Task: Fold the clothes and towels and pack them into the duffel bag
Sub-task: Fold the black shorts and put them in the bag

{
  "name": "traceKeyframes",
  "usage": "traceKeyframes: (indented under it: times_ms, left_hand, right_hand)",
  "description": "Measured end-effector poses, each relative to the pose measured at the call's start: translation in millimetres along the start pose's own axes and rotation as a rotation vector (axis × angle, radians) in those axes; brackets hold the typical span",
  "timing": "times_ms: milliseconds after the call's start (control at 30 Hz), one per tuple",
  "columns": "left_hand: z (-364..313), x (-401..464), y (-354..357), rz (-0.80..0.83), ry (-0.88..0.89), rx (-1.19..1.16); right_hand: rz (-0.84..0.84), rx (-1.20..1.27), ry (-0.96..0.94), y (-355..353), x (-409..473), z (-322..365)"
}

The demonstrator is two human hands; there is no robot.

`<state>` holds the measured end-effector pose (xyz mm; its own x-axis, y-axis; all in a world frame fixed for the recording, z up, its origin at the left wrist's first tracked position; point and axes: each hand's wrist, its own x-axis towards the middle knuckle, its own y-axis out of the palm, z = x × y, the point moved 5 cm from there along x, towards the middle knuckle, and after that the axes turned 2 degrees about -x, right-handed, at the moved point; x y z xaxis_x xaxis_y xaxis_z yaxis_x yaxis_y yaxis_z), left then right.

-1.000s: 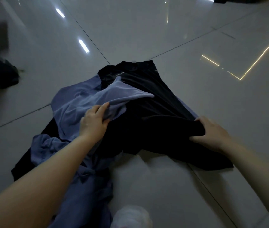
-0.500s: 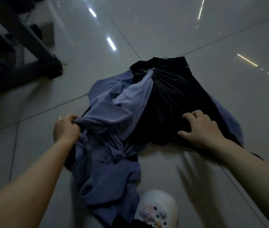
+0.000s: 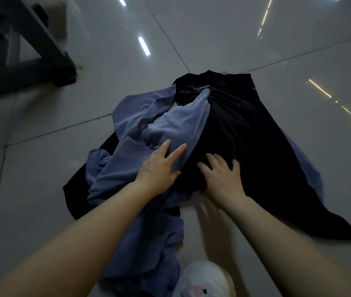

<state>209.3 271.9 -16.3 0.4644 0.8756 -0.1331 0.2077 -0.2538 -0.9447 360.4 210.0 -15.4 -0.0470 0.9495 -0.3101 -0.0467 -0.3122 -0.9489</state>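
Clothes lie in a heap on the tiled floor (image 3: pixel 277 50): a blue garment (image 3: pixel 140 221) trails nearest, beside a white shoe (image 3: pixel 204 279) at the bottom edge. The left hand (image 3: pixel 159 168) rests on the blue garment with fingers straight and spread. Just beside it, the right hand (image 3: pixel 224 174) presses flat on a black garment (image 3: pixel 245 129), fingers spread. Farther off, at upper left, stands a dark metal frame (image 3: pixel 31 50).
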Motion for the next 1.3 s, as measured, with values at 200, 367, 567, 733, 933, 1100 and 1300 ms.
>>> traceKeyframes:
  times_ms: [200,367,567,733,933,1100,1300]
  left_hand:
    - [26.7,5.8,-28.3,-0.270,0.072,0.122]
    - [136.8,-38.6,-66.4,-0.201,-0.614,0.112]
    - [121.7,-63.1,-35.4,-0.219,-0.461,-0.025]
    - [96.1,-55.0,-51.2,-0.430,-0.414,-0.012]
    - [41.2,-31.1,-52.4,-0.356,-0.062,-0.007]
    - [-14.6,-11.0,-112.5,-0.441,0.030,-0.397]
    - [-47.0,-26.4,-225.6,-0.607,0.109,-0.520]
  right_hand:
    - [-0.188,-0.008,0.057,-21.2,12.7,-20.2]
    - [-0.167,0.013,0.092,-28.6,21.6,-20.0]
    - [-0.287,-0.010,0.104,-23.6,22.4,-12.6]
    - [-0.369,0.444,0.097,-55.3,22.9,-17.2]
    - [-0.651,0.938,0.117,-168.5,6.2,-37.3]
    - [-0.737,1.051,-0.117,-282.3,-39.1,-7.5]
    - [-0.916,1.191,-0.045,-359.3,-131.1,-27.5]
